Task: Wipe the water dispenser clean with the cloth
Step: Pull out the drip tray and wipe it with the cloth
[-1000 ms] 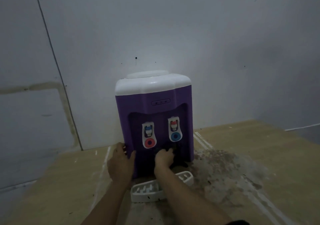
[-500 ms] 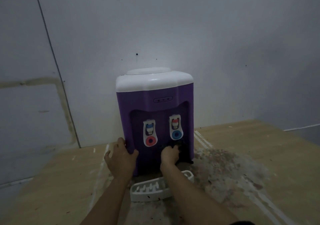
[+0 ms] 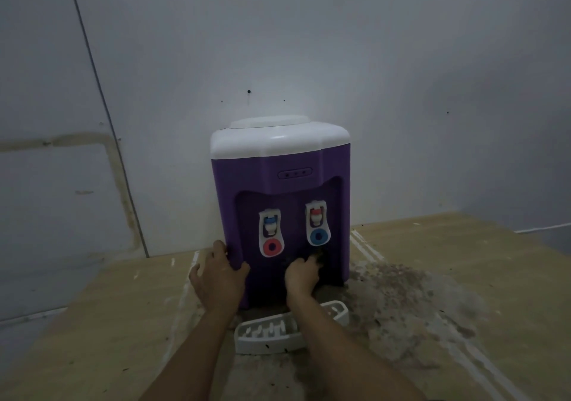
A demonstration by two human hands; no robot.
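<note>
Right hand: curled round a dark cloth, I see my right hand (image 3: 301,274) pressing it into the recess of the water dispenser (image 3: 279,212), just below the blue-ringed tap (image 3: 318,226).
Left hand: my left hand (image 3: 217,274) braces the dispenser's left front corner, fingers spread and fairly straight, thumb lying on the purple front face; it grips nothing.
Cloth: the cloth (image 3: 312,257) is dark and crumpled, barely told apart from the shadowed recess; only a small bunch shows above my knuckles, touching the dispenser's inner wall.
Dispenser body: matte purple plastic, boxy with rounded corners, an arched recess cut into its front, a small oval panel with three dots above the arch.
Dispenser top: smooth white plastic cap (image 3: 279,141) with scalloped edges and a raised round lid.
Taps: two white tap housings in the recess; the red-ringed tap (image 3: 271,236) sits left of the blue-ringed one.
Drip tray: a white slotted plastic drip tray (image 3: 265,335) lies detached in front of the dispenser, under my right forearm, tilted askew.
Tabletop: the dispenser stands on a tan wooden tabletop (image 3: 463,261); right of the dispenser the surface is mottled grey and rough, with pale streaks.
Wall: a plain grey-white wall (image 3: 340,45) rises directly behind the dispenser, touching or nearly so; I cannot tell which.
</note>
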